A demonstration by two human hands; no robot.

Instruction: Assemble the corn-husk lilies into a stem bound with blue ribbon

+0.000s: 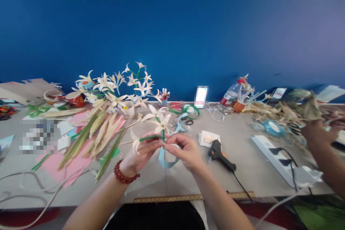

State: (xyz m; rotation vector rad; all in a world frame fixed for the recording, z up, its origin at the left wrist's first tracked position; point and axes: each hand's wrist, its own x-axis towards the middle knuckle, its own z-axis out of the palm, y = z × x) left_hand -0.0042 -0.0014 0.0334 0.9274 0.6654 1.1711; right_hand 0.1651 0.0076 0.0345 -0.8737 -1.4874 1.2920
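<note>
Set the clock's centre where the fingertips meet, with twelve toward the blue wall (172,32): at nine to ten, corn husks (101,138) and leaves lie over pink paper (81,154), well apart from the hands. Nearer in, also at nine, a small side flower (136,146) droops at the end of a green side stem (148,137) that reaches in over the left hand (142,153). That hand, coming from about eight, has thumb and fingers pinched on the foot of the white flower spray (162,124). The spray's main stem stands close to a twelve-to-six line — bloom at twelve, foot in the grip — so neither hand is plainly nearer. From about four comes the right hand (185,150), thumb and forefinger pressed together on the pale blue ribbon (168,164) right at the stem's foot; whether those tips press the stem too is hidden. The ribbon loops below the pinch at six — its wide curve hanging clear of the stem. Farther right, at three to four, a glue gun (222,156) lies untouched.
</note>
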